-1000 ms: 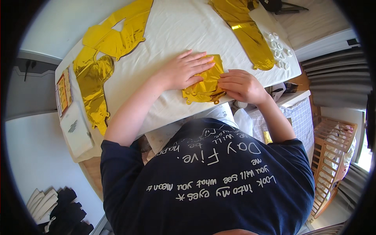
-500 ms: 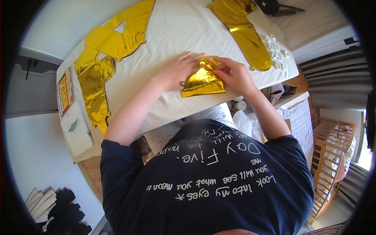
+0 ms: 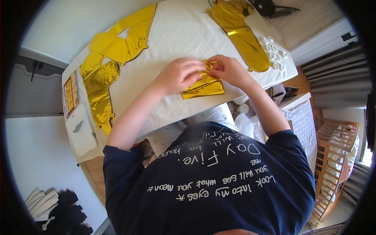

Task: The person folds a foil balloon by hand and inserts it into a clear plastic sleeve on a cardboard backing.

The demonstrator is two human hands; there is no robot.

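Note:
A folded gold foil balloon (image 3: 204,87) lies near the front edge of the white-covered table, its flat crease toward me. My right hand (image 3: 231,72) pinches its far right part between thumb and fingers. My left hand (image 3: 178,76) hovers over its left side, fingers bent and spread from the thumb, slightly blurred, with nothing visible in them. Both hands partly hide the balloon's upper portion. Farther left, large flat gold foil balloons (image 3: 129,41) lie spread out. Another long gold foil balloon (image 3: 248,43) lies at the far right.
Several white rings (image 3: 275,56) sit at the table's right edge. A white pad (image 3: 81,135) and a printed card (image 3: 71,94) lie along the left edge. A black object (image 3: 266,7) is at the far right. A wooden crib (image 3: 333,168) stands beyond on the right.
My left hand has lifted from lying flat on the foil balloon, its fingers now bent. My right hand has shifted slightly left and still pinches the foil.

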